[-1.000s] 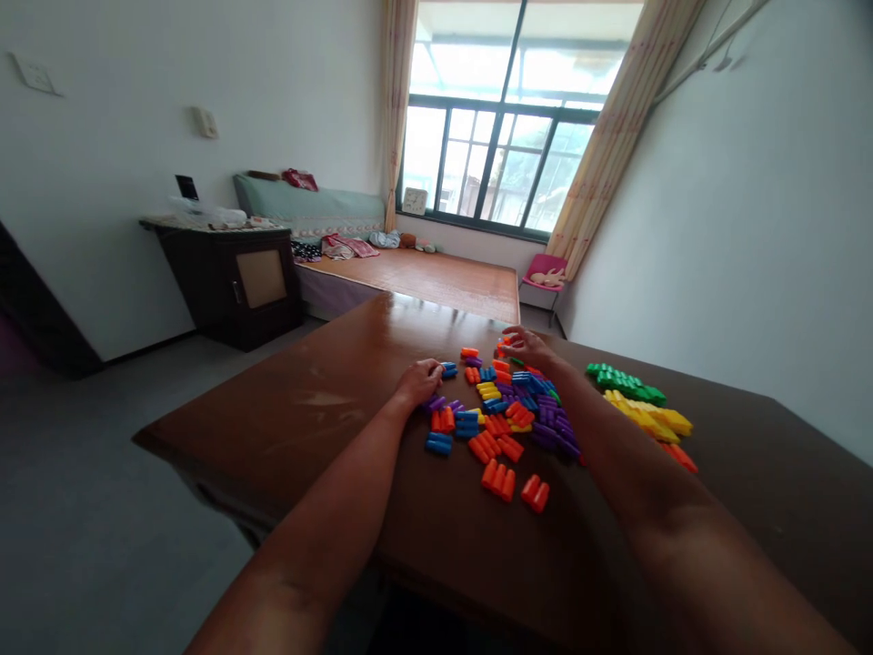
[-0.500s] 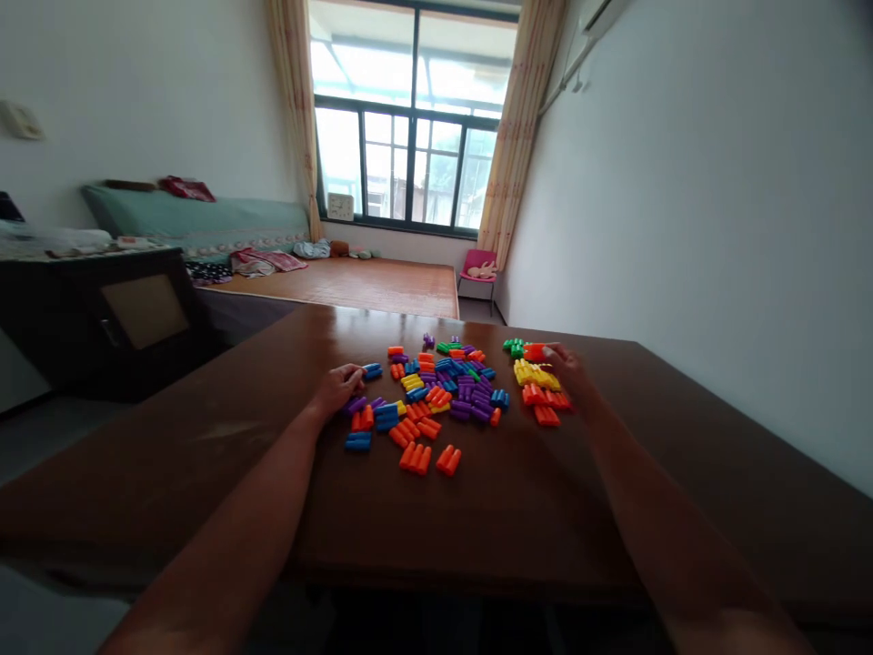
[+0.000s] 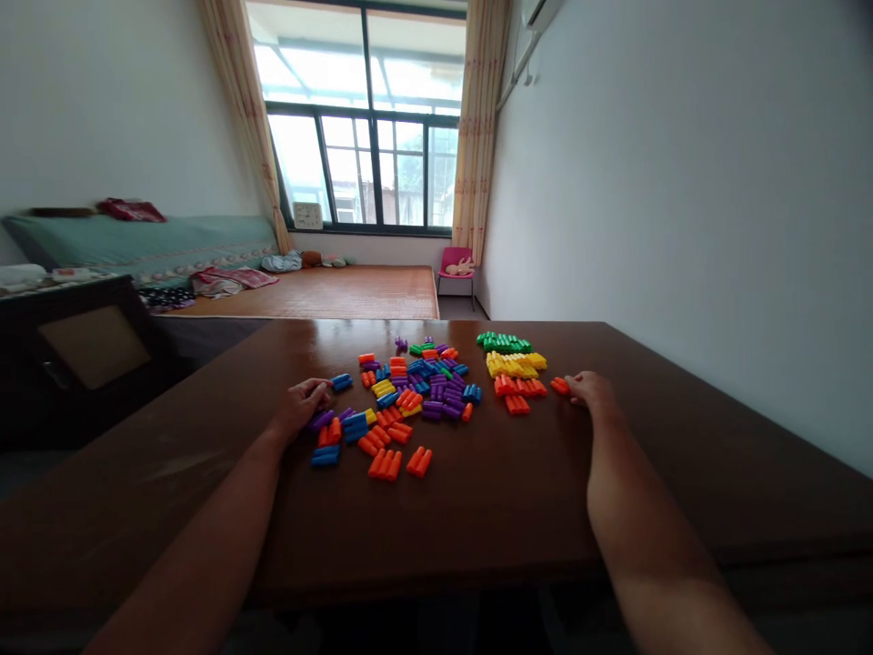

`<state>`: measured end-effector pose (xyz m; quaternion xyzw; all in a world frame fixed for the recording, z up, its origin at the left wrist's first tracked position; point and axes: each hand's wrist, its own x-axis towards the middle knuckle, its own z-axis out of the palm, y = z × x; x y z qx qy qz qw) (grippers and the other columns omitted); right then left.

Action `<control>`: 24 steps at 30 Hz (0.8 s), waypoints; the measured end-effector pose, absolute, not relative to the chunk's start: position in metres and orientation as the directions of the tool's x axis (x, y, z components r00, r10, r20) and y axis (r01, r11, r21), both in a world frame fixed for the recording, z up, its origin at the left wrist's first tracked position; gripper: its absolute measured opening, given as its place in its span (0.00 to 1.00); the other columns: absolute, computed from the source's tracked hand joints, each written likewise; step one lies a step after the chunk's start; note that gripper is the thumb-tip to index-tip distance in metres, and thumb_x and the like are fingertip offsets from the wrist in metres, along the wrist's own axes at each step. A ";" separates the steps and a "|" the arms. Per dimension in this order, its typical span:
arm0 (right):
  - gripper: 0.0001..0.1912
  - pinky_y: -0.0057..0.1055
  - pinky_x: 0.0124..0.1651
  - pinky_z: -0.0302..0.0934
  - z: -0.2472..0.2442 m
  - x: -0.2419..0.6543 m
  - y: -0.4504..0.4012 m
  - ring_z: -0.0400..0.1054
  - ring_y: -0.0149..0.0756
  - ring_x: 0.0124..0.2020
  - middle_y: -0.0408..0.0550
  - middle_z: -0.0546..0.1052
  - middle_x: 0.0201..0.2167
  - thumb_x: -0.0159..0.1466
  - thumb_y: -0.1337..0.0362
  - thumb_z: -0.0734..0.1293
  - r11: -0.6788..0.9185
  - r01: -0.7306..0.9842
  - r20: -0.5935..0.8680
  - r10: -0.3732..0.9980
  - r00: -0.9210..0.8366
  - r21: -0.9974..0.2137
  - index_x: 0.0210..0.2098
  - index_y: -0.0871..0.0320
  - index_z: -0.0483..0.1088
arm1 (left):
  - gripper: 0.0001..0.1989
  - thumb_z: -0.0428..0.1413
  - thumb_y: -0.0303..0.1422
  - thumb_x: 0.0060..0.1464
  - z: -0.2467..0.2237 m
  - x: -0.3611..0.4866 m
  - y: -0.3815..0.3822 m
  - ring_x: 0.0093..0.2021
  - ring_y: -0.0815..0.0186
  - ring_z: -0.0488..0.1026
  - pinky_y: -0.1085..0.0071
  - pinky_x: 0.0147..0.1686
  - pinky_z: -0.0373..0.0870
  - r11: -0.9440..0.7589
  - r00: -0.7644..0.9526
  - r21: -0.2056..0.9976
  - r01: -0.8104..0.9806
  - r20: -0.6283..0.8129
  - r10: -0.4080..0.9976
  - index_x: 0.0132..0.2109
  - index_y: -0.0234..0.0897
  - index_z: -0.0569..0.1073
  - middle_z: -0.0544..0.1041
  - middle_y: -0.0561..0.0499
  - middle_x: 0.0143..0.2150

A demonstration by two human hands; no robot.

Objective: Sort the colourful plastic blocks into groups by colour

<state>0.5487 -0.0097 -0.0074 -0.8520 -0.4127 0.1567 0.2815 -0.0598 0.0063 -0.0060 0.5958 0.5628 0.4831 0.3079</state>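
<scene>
My right hand (image 3: 592, 389) pinches an orange plastic block (image 3: 560, 386) made of joined tubes, just right of the sorted rows. Those rows hold green blocks (image 3: 505, 343), yellow blocks (image 3: 515, 366) and orange blocks (image 3: 519, 387). At the left edge of a mixed pile, my left hand (image 3: 309, 400) rests with curled, closed fingers. Its fingertips lie at the end of a blue block (image 3: 341, 382); whether they grip it is unclear. A purple block (image 3: 319, 421) lies close below that hand. Purple blocks (image 3: 446, 396) bunch at the pile's right side.
All the blocks lie on a dark brown table (image 3: 477, 509). Beyond it are a bed (image 3: 355, 289), a pink chair (image 3: 456, 259) and a window. A dark cabinet (image 3: 88, 350) stands to the left, and a white wall runs along the right.
My right hand has moved from above the sorted rows to their right side, still holding an orange block. The green row is now fully visible. The camera view has turned rightward.
</scene>
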 end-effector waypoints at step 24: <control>0.27 0.35 0.44 0.68 0.015 0.481 -0.010 0.74 0.42 0.39 0.51 0.79 0.39 0.49 0.56 0.74 0.158 0.693 0.191 0.981 -0.030 -0.703 0.47 0.58 0.75 | 0.27 0.57 0.54 0.40 0.003 -0.053 -0.004 0.24 0.67 0.69 0.72 0.25 0.68 -0.163 -0.100 0.892 0.422 0.225 0.969 0.38 0.34 0.76 0.73 0.52 0.23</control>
